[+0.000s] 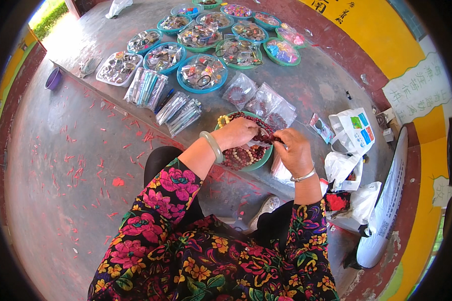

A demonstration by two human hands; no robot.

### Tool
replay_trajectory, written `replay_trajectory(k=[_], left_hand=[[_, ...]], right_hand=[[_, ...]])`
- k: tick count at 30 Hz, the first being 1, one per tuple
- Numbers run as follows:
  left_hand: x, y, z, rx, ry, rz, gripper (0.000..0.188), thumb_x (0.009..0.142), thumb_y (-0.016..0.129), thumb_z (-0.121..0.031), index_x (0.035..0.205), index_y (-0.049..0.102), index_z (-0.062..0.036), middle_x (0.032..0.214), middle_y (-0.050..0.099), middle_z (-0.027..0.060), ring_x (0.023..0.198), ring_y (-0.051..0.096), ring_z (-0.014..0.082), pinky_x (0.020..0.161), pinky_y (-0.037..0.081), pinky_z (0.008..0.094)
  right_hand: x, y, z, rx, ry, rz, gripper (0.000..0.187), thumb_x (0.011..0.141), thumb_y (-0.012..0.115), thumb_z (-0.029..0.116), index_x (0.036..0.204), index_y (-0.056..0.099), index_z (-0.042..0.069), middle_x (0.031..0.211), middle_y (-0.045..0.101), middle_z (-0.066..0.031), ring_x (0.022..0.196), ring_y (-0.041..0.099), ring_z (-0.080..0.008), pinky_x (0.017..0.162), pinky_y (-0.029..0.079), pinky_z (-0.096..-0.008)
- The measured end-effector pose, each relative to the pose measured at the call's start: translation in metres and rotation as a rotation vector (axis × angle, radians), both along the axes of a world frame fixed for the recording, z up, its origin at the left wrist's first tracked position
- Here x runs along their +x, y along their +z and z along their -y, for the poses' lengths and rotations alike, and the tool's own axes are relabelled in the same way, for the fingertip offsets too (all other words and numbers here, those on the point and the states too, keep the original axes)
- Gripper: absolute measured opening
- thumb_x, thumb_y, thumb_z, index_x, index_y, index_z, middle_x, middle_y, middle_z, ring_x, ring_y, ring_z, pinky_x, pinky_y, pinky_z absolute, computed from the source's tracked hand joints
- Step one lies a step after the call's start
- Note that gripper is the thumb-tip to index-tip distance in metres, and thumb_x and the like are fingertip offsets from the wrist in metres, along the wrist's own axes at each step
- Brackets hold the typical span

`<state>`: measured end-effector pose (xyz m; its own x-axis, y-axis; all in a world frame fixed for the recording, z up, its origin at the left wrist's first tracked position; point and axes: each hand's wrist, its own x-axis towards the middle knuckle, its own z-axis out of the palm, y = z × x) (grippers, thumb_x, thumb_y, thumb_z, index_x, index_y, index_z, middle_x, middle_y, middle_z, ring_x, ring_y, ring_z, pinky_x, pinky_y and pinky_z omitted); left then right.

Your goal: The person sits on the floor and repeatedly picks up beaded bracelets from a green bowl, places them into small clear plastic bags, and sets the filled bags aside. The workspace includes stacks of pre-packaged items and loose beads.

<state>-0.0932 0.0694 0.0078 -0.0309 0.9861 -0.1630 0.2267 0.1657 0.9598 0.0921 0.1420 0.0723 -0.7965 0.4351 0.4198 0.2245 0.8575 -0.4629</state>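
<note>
My left hand (238,132) and my right hand (292,150) meet over a green basin (260,164) between my knees. Both are closed on a dark red bead string (264,136), pinched in the fingers and drawn between them. Something pale or clear shows beneath the string, too small to make out. In the basin lie more bead strings (237,157), dark red, brown and cream, with yellow beads (223,120) at the left rim. Just beyond the basin, clear plastic bags (271,103) hold further dark red bead strings.
Several basins (202,73) of small bagged goods stand ahead, beside a white tray (119,68). Bundles of pens (179,113) lie nearer. White plastic bags (353,131) sit at right, by a long silvery wrapped object (383,210). Red scraps litter the left floor; a purple bucket (53,79) stands there.
</note>
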Motion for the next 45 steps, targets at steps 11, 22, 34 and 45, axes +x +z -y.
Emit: replay_trajectory(k=[11,22,34,45], left_hand=[[0.003,0.015,0.005,0.096,-0.084,-0.213,0.027,0.087,0.044,-0.021,0.093,0.060,0.0001,0.077,0.061,0.0121,0.071,0.062,0.0185,0.057,0.051,0.0301],[0.007,0.009,0.005,0.399,-0.106,-0.622,0.026,0.084,0.042,-0.021,0.093,0.063,-0.0062,0.087,0.061,0.0182,0.082,0.057,0.0354,0.072,0.046,0.0403],[0.009,-0.001,0.002,0.417,-0.133,-0.504,0.027,0.084,0.044,-0.018,0.097,0.062,-0.0034,0.085,0.062,0.0179,0.079,0.060,0.0328,0.070,0.048,0.0378],[0.001,0.023,0.008,0.127,0.054,0.223,0.029,0.087,0.045,-0.021,0.100,0.061,-0.0006,0.089,0.062,0.0066,0.072,0.059,0.0106,0.046,0.047,0.0237]], right_hand=[[0.003,0.002,0.000,0.273,-0.008,0.066,0.014,0.069,0.058,0.004,0.083,0.055,0.007,0.077,0.053,-0.0075,0.075,0.055,-0.0270,0.062,0.046,-0.0364],[-0.006,-0.006,0.011,0.363,0.004,0.224,0.011,0.068,0.057,0.004,0.078,0.055,0.006,0.073,0.050,-0.0070,0.073,0.053,-0.0259,0.061,0.046,-0.0351],[-0.011,-0.009,0.012,0.301,0.076,0.154,0.012,0.066,0.061,0.006,0.076,0.056,0.007,0.069,0.050,-0.0076,0.070,0.054,-0.0269,0.057,0.044,-0.0361],[-0.011,-0.015,0.007,-0.139,0.064,-0.168,0.024,0.071,0.065,0.002,0.094,0.062,0.001,0.091,0.061,-0.0118,0.081,0.060,-0.0236,0.071,0.048,-0.0286]])
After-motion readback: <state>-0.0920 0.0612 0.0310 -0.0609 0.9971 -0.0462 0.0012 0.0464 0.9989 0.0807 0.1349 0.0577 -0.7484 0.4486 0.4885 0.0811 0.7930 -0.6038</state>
